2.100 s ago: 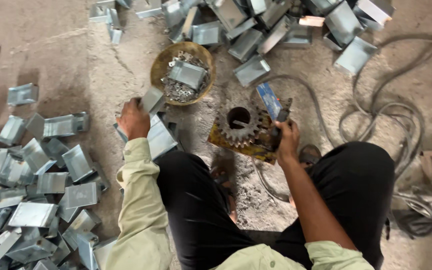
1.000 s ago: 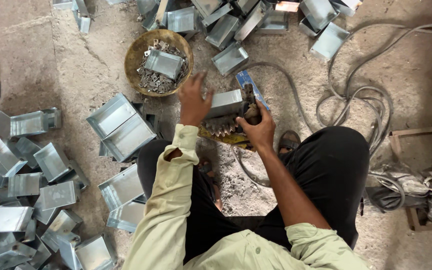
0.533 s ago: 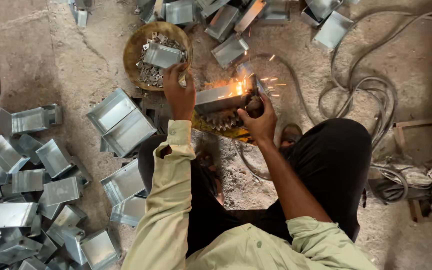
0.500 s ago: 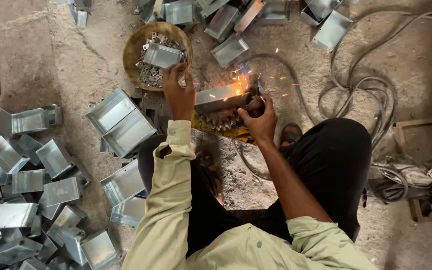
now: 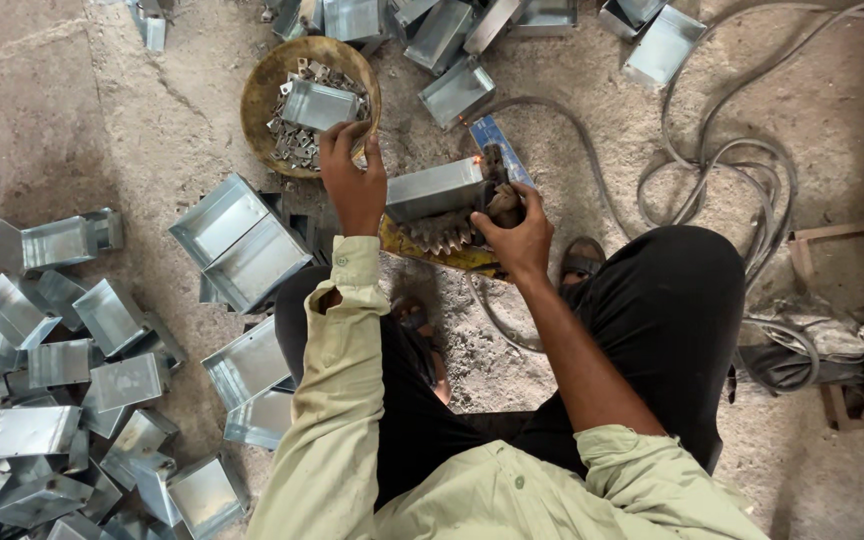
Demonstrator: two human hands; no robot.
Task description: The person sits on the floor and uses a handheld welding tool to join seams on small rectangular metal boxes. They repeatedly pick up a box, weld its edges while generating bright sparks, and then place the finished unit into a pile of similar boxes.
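Observation:
A grey sheet-metal box [image 5: 435, 189] rests on a rusty toothed gear [image 5: 439, 235] on the sandy floor in front of me. My left hand [image 5: 352, 180] reaches past the box's left end, fingers over the rim of a round pan [image 5: 255, 95]. The pan holds small metal pieces and one box. My right hand [image 5: 514, 228] grips a welding electrode holder [image 5: 497, 165] with a blue handle against the box's right end. A small orange glow shows near the holder's tip.
Many open metal boxes [image 5: 57, 360] lie heaped at the left, and two larger ones [image 5: 240, 243] sit beside my left knee. More boxes [image 5: 452, 90] lie at the top. Grey cables [image 5: 722, 170] loop on the right, near wooden scraps [image 5: 842, 300].
My left hand brought a box from the left onto the gear. The holder touched it, sparks flew about half a second ago, and now only a faint glow is left.

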